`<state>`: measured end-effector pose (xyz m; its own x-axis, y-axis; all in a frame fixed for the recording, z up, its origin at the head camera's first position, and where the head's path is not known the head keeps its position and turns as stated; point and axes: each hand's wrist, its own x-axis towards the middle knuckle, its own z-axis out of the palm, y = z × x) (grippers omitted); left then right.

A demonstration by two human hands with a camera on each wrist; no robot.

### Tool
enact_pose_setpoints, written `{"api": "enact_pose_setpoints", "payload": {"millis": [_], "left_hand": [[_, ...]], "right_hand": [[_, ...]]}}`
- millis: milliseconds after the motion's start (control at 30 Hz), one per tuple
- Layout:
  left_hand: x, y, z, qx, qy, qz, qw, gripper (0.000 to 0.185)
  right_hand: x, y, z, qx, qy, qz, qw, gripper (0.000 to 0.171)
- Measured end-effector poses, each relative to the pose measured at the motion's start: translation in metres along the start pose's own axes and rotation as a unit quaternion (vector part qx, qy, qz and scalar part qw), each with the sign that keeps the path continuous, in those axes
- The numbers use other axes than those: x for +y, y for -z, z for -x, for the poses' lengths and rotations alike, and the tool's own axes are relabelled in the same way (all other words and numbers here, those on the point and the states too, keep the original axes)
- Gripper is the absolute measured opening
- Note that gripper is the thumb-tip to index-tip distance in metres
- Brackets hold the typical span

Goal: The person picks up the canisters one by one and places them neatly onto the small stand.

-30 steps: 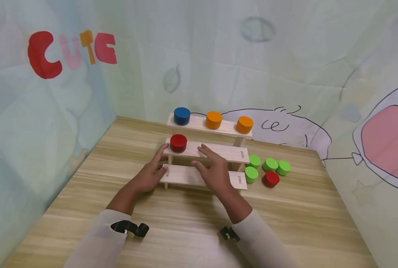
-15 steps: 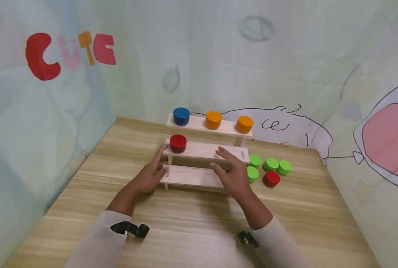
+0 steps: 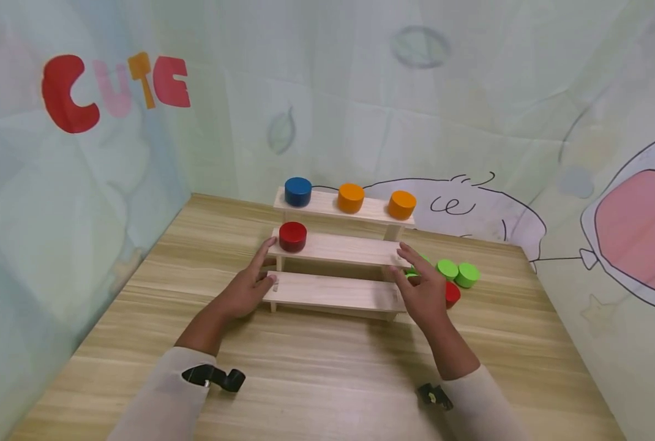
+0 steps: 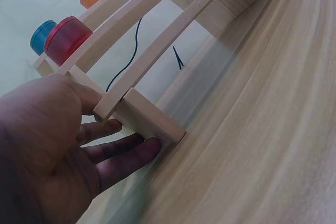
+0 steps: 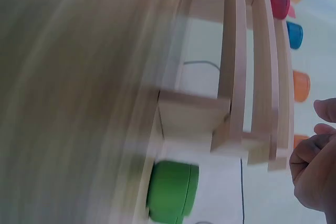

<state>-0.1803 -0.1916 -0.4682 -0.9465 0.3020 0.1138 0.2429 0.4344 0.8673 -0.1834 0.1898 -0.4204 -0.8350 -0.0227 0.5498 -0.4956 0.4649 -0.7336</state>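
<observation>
Both hands had a loose grip, with fingers spread and nothing clutched. Left hand [image 3: 245,289] rested its straight fingers on the left end of the wooden step shelf [image 3: 335,250], by the bottom step and its side leg, near the middle of the frame. Right hand [image 3: 422,286] hovered at the right end of the same shelf, fingers relaxed and pointing up, just in front of the little blocks there; whether it touched the shelf could not be told. On the top step sat a blue block [image 3: 297,191] and two orange blocks [image 3: 351,198]. A red block [image 3: 292,236] sat at the left end of the middle step, just above the left hand. The bottom step held no blocks. Some green blocks [image 3: 467,275] and a second red one lay on the bench [image 3: 316,367] to the right of the shelf, partly hidden behind the right hand. Red letters [image 3: 112,89] were stuck on the wall at the upper left of the frame.
</observation>
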Motion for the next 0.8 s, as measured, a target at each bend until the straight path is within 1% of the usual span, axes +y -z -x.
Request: {"api": "enact_pose_setpoints", "payload": {"millis": [100, 300, 367, 533, 633, 700, 800], "left_hand": [[0.0, 0.0, 0.0, 0.0, 0.004, -0.001, 1.0, 0.08], [-0.001, -0.001, 0.0, 0.0, 0.013, -0.005, 0.9999, 0.08], [-0.001, 0.0, 0.0, 0.001, 0.014, -0.003, 0.9999, 0.08], [-0.001, 0.001, 0.001, 0.003, 0.012, -0.001, 0.9999, 0.081], [0.0, 0.001, 0.001, 0.004, 0.012, 0.001, 0.9999, 0.081], [0.0, 0.0, 0.0, 0.003, 0.015, 0.003, 0.9999, 0.081], [0.0, -0.001, -0.001, 0.001, 0.019, 0.002, 0.9998, 0.082]], "right_hand": [[0.004, 0.01, 0.001, 0.004, -0.021, 0.013, 1.0, 0.045], [0.009, 0.027, 0.002, 0.006, -0.1, 0.027, 0.995, 0.046], [0.01, 0.03, 0.002, 0.017, -0.111, 0.022, 0.993, 0.045], [0.014, 0.038, 0.002, 0.043, -0.117, 0.016, 0.992, 0.044], [0.016, 0.045, 0.004, 0.046, -0.145, -0.006, 0.988, 0.047], [0.017, 0.05, 0.006, 0.045, -0.175, -0.024, 0.983, 0.049], [0.02, 0.056, 0.008, 0.049, -0.197, -0.017, 0.979, 0.049]]}}
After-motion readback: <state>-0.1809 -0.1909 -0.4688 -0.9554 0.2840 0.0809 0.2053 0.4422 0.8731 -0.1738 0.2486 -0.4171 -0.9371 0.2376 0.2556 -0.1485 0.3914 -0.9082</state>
